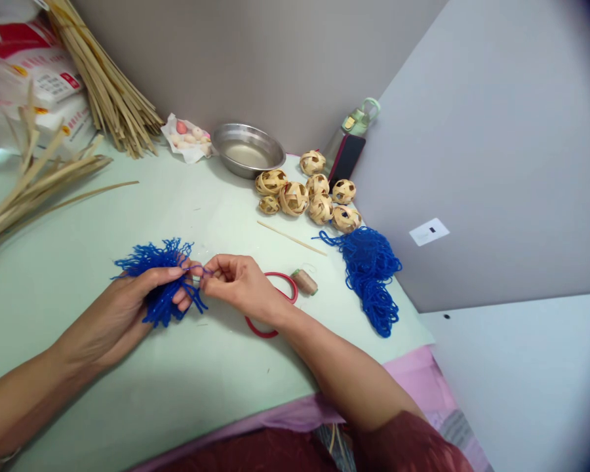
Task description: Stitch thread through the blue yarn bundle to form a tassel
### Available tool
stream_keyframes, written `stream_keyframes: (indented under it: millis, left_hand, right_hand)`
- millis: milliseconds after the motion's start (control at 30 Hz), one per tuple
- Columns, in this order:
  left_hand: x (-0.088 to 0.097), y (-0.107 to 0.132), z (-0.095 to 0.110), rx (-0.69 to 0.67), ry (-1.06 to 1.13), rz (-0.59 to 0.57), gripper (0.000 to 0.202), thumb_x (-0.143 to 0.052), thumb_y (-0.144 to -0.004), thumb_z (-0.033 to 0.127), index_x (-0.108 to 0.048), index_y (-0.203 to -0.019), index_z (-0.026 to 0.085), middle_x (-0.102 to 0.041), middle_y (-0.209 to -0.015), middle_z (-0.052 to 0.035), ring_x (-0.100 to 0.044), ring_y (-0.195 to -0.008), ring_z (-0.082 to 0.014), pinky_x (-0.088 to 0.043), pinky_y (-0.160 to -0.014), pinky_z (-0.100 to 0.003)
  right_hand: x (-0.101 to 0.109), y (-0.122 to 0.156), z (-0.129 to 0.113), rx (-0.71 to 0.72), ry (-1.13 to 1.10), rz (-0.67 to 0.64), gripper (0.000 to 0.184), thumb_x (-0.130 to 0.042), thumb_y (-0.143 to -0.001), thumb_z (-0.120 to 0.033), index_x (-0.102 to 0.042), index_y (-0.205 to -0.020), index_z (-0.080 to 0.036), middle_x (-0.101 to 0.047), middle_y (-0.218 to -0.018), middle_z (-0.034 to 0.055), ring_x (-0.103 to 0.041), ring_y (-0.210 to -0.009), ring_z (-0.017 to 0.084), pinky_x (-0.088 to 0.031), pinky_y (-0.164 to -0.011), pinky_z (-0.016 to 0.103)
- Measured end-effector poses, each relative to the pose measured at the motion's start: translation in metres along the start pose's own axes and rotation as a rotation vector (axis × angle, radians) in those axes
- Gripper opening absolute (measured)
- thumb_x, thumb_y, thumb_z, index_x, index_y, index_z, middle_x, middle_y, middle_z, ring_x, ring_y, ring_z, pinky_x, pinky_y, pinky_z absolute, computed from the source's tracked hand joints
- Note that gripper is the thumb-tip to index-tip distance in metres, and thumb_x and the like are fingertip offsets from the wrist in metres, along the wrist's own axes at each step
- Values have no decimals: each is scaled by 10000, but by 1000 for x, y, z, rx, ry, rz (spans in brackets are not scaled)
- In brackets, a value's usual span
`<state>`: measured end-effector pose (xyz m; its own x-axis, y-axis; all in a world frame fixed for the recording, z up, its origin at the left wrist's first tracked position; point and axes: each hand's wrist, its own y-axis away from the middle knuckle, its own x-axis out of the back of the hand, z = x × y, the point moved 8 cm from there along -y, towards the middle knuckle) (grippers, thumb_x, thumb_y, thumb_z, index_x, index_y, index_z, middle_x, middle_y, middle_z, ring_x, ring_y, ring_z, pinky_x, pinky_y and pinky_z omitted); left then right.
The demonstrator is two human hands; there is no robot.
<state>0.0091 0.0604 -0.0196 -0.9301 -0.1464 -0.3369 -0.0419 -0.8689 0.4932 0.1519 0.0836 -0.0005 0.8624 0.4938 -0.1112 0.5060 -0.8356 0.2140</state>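
A fluffy bunch of cut blue yarn (164, 305) rests in my left hand (140, 292), the thumb pressed across its middle and the fingers curled beneath. My right hand (236, 282) is beside it on the right, its fingertips pinched on a thin dark strand (196, 268) that runs to the left thumb. Under my right wrist lies a pair of scissors, of which the red handles (289, 286) show; the blades are hidden. A spool of tan thread (305, 282) lies just right of the handles.
Several woven strip balls (294, 198) cluster by a metal bowl (248, 149). A heap of blue yarn (368, 262) lies at the right. Behind stand a phone (347, 157) and a green-lidded bottle (356, 119). Bundles of flat strips (108, 85) fill the left, near a grey partition (255, 59).
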Motion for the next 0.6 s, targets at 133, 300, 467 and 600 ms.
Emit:
stream_keyframes:
  millis: [133,300,467,600]
  left_hand:
    - [-1,1,3,-18,54,9,301,-981,-624,284,-903,-904,207,-746,-681,-14,-614,-592,-139,-564,-519,-195]
    - [5,-2,2,-68,-62,78,310,-1033,-520,349,-901,-763,211,-809,-715,-32,-674,-650,-167,-599,-601,-228]
    - [3,-5,-4,-87,-360,-33,306,-1003,-547,488,-850,-566,223,-831,-688,-74,-703,-709,-215,-591,-658,-276]
    - [5,-3,-2,-63,-256,23,286,-1034,-512,453,-878,-625,241,-832,-691,-51,-715,-710,-208,-609,-663,-265]
  right_hand:
    - [1,0,-2,-1,-4,12,215,-814,-770,-302,-629,-798,-196,-568,-698,-60,-457,-662,107,-355,-655,264]
    - [5,-3,-2,12,-63,50,276,-894,-725,-335,-664,-790,-196,-616,-710,-51,-499,-670,107,-394,-669,262]
    - [7,-3,-10,50,-130,72,408,-961,-724,-506,-728,-856,-199,-673,-750,-22,-527,-656,118,-427,-639,270]
    - [12,0,-18,112,-96,117,417,-905,-806,-582,-736,-873,-206,-673,-769,-18,-530,-675,121,-437,-649,269]
